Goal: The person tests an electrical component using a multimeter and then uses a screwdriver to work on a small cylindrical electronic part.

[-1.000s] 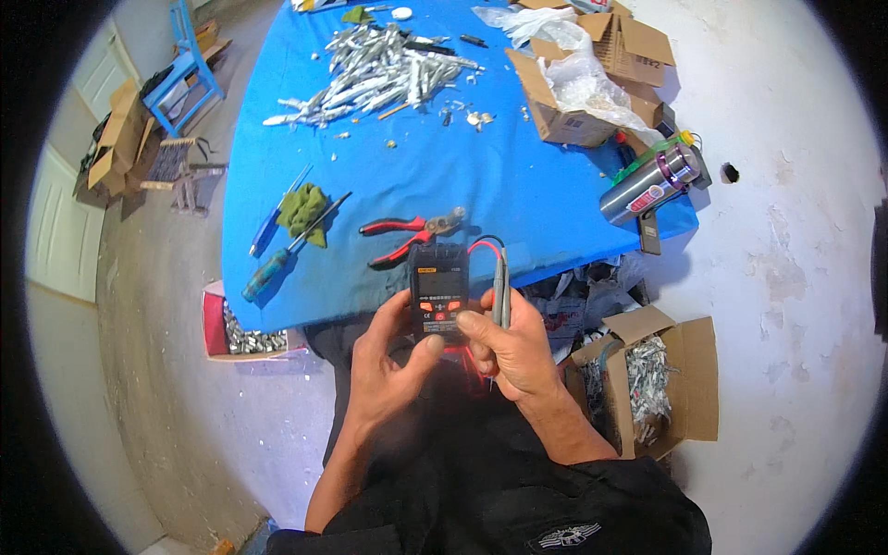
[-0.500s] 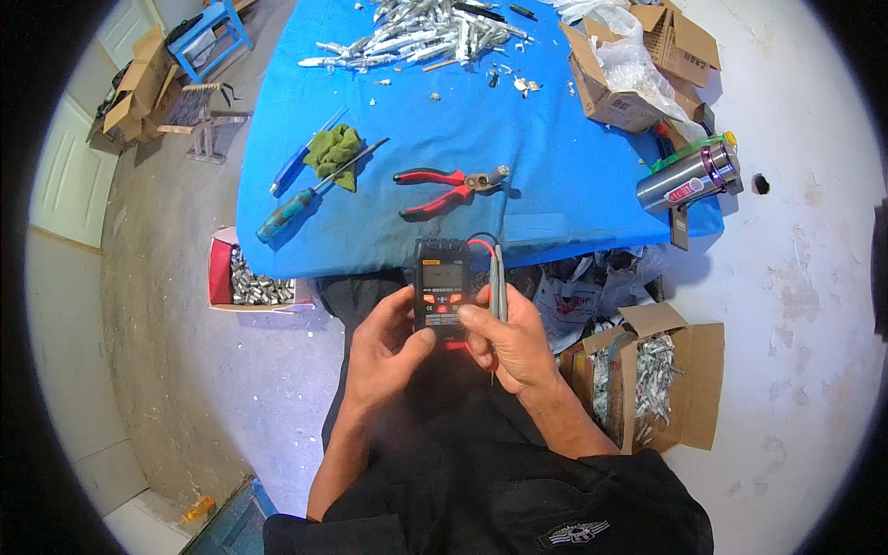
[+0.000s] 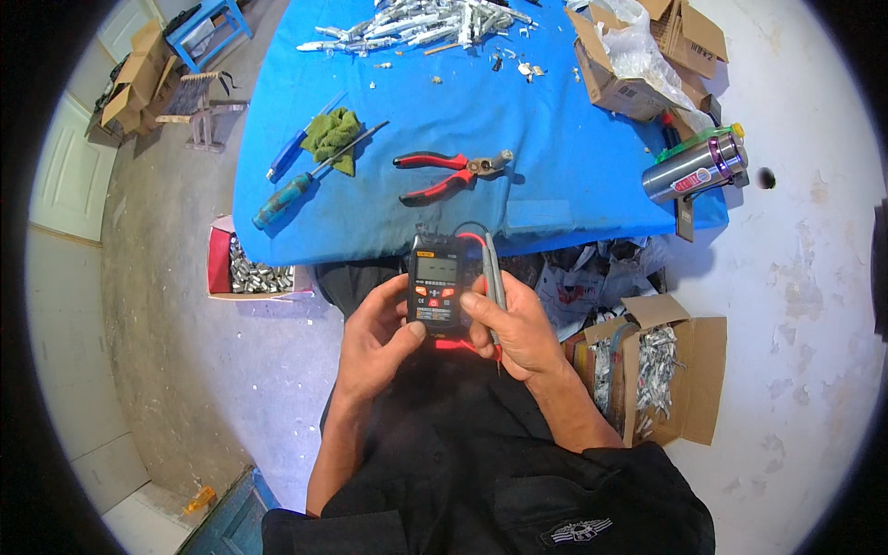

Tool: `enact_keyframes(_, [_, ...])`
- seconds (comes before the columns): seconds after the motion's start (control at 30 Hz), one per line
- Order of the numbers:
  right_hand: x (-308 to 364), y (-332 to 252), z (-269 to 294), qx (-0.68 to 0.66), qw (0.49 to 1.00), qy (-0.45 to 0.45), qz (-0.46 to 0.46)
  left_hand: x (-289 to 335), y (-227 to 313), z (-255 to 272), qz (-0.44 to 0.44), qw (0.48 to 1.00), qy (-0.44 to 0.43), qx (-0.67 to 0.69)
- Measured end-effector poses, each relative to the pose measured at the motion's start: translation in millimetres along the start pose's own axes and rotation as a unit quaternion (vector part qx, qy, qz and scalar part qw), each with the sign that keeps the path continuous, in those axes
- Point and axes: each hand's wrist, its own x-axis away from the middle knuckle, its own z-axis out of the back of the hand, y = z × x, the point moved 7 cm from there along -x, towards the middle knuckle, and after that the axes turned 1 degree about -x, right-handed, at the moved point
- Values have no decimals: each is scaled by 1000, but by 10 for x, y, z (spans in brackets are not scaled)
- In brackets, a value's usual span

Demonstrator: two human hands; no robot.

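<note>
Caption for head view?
Left hand holds a black multimeter, right hand grips grey probes; red-handled pliers lie on blue table.

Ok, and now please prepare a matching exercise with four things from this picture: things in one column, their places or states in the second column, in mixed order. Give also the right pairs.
Column one:
1. black handheld meter with a small grey screen
2. slim grey pen-shaped probes
3. pliers with red-and-black handles
4. open box with a red inner side

Column two:
A. lying with handles spread on the blue table cover
B. held in the right hand
C. filled with small shiny metal pieces
D. gripped by the left hand

Right pairs: 1-D, 2-B, 3-A, 4-C
</note>
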Motion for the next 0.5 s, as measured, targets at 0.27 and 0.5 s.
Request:
enact_keyframes(0.27, [-25, 20, 27, 3, 1000, 1, 7, -4, -29, 2, 4, 1000, 7, -10])
enact_keyframes(0.5, [-38, 5, 58, -4, 1000, 1, 15, -43, -24, -47, 7, 1000, 2, -11])
